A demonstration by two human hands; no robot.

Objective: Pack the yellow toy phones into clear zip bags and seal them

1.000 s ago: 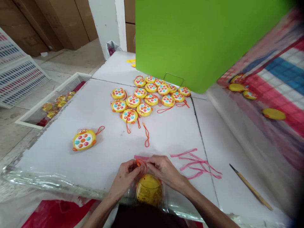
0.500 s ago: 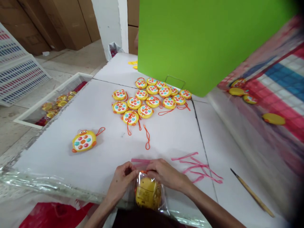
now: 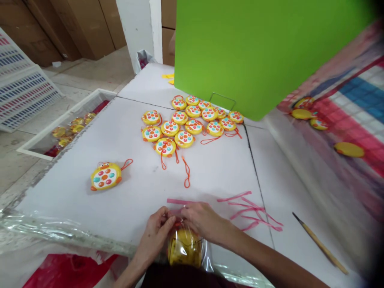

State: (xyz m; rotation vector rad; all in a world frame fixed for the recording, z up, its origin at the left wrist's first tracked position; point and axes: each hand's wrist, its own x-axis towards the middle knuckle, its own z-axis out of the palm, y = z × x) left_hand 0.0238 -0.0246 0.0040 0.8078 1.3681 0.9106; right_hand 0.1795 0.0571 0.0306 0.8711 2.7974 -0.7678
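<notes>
Since the earlier frame, the right hand [image 3: 199, 218] has shifted toward the left hand [image 3: 155, 232], both hands' fingers pinching the top of the clear bag [image 3: 206, 256] around the yellow chick toy [image 3: 185, 250], presumably light and rigid, at the surface's [image 3: 144, 180] near edge; grip this likely slippery film there.

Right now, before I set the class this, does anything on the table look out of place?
A loose orange cord loop lies mid-table, seemingly attached to nothing, unlike others beside toys. One yellow toy sits apart, left of the cluster.
</notes>
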